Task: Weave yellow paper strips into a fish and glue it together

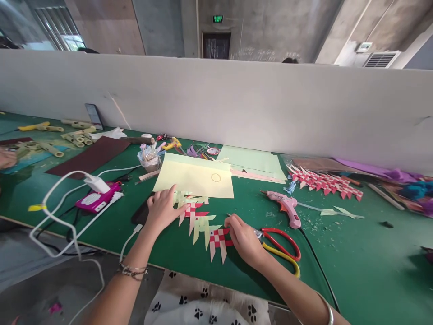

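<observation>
My left hand [164,210] lies with its fingers spread over the lower left edge of a cream paper sheet [192,176], which bears a small drawn circle. Its thumb touches a red-and-white woven paper fish [192,212]. Beside this fish are a pale green woven fish [204,225] and another red-and-white woven fish [219,238]. My right hand [243,237] is closed in a pinch at the tail end of that last fish. A small tip shows at its fingertips, too little to name. Scissors [280,248] with red and yellow handles lie partly behind this hand.
A pink glue gun [286,205] lies to the right, its cord running down the table. More woven red-and-white paper [324,180] is further right. On the left are a magenta power strip [98,198] with white cables, bamboo pieces [79,136] and another person's hand [7,158].
</observation>
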Motion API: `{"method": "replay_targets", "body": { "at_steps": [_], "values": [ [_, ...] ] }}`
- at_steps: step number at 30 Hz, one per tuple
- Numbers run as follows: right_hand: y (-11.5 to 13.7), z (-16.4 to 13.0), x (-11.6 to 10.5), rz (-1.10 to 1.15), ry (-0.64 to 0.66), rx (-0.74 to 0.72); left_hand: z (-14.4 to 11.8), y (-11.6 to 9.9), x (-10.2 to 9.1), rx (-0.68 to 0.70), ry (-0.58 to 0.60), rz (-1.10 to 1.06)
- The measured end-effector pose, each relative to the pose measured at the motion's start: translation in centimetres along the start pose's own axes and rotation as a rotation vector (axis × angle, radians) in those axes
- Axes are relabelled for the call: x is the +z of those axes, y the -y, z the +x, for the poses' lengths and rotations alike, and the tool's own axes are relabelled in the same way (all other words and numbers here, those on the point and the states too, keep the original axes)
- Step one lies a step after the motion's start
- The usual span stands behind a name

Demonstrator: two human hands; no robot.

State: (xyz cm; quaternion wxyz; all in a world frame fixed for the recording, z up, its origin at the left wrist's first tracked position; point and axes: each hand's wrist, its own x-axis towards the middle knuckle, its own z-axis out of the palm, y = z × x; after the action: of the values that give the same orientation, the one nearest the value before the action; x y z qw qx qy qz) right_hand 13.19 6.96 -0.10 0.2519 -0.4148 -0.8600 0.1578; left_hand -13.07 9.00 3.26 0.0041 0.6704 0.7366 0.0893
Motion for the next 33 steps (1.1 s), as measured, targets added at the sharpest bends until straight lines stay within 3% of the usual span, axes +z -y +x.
{"method": "replay_targets", "body": {
  "at_steps": [4,9,15,20,24,28,33],
  "values": [
    [0.0,0.1,-0.4,0.079,0.006,0.008,0.2,0.0,0.3,-0.003,-0.026,-0.084],
    [-0.1,0.0,-0.8,0.150,0.013,-0.009,0.5,0.6,0.2,-0.077,0.024,-0.442],
    [-0.2,-0.1,-1.0,0.232,-0.002,-0.001,0.4,-1.1,-2.9,-0.154,0.032,-0.826],
    [-0.2,0.5,-2.0,0.337,-0.077,0.057,0.7,-3.0,-7.3,0.003,0.042,-1.006],
    [0.4,2.1,-4.4,0.372,-0.076,0.032,1.8,-4.4,-10.2,0.123,-0.083,-1.141],
    [1.7,5.0,-6.8,0.454,-0.081,-0.017,3.0,-6.3,-12.4,0.302,-0.108,-1.186],
    [2.7,8.2,-8.0,0.650,-0.031,-0.007,4.1,-8.2,-14.1,0.440,-0.116,-1.129]
  ]
}}
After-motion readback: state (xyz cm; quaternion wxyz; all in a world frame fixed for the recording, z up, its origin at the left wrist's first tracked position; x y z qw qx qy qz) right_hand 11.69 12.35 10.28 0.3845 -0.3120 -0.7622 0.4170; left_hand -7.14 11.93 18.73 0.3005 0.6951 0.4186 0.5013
